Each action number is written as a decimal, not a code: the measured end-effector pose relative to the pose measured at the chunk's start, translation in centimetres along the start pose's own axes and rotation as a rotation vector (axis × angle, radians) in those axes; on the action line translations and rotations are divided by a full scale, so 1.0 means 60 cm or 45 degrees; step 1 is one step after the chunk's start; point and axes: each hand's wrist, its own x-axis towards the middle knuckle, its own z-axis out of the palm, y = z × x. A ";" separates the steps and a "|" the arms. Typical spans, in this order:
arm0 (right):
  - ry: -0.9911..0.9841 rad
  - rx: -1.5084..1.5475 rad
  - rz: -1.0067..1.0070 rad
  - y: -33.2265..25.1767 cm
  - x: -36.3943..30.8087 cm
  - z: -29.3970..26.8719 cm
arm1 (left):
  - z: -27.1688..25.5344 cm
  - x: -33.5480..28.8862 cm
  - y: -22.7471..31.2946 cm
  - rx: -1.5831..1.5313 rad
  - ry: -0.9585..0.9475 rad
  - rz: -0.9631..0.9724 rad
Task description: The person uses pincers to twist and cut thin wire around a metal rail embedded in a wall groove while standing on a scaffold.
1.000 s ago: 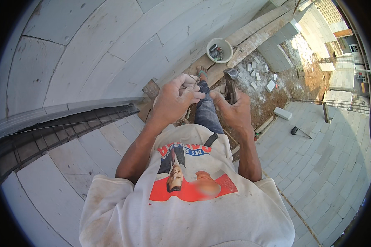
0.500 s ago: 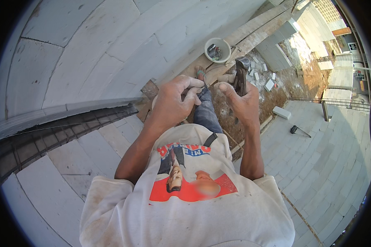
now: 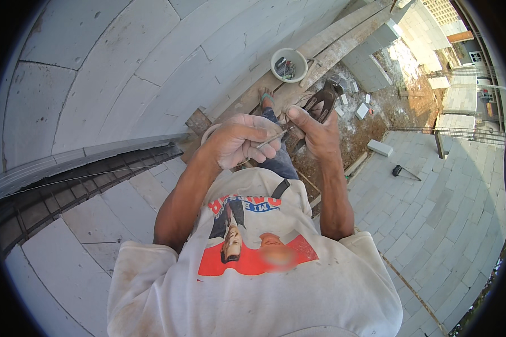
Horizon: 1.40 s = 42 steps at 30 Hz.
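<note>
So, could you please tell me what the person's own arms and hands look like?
The left hand and right hand are gloveless, with what looks like pale dust on them. The forearms are bare. The short sleeves are off-white, the left one stained brownish.

Building site, unfinished pale block walls (image 3: 112, 73), exposed rebar (image 3: 461, 136), wooden planks (image 3: 343, 50), block offcuts (image 3: 361, 110) on dirt

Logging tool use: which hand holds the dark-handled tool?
The right hand grips the dark-handled tool; the left hand holds a thin rod instead.
</note>
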 end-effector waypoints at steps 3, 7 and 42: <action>-0.034 0.104 0.031 0.003 -0.005 0.008 | -0.017 0.023 -0.031 -0.274 -0.259 -0.185; -0.029 0.064 0.058 0.018 -0.007 -0.003 | -0.005 0.026 -0.040 -0.233 -0.432 -0.249; -0.029 0.130 0.334 0.050 -0.019 0.007 | 0.033 0.007 -0.001 0.803 0.368 0.699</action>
